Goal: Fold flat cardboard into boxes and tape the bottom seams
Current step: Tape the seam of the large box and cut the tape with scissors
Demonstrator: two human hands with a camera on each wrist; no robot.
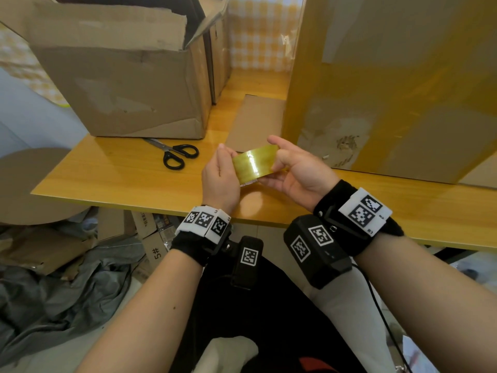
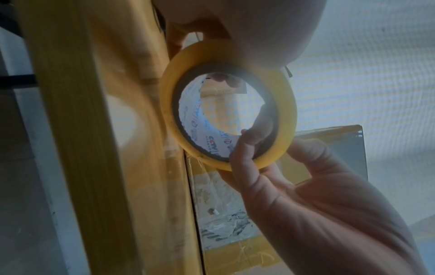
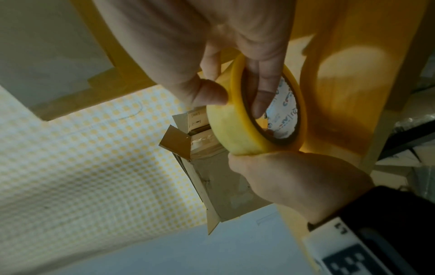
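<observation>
A: Tape roll [image 1: 254, 165] where?
B: Held above table [image 1: 113, 170] edge, between both hands. Left hand [image 1: 220, 181] clamped on outer rim, right hand [image 1: 298, 170] curled round it, finger through core.
A: Handling?
B: Looked light, rigid. Film slick, sticky underneath. Best gripped by core; free end not spotted. Tall box [image 1: 390, 84] stood just beside.

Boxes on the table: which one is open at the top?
The plain brown box at the left, behind the scissors: its top flaps stand up, ragged. The tall box at the right is covered in yellowish tape, and its top is out of frame.
</observation>
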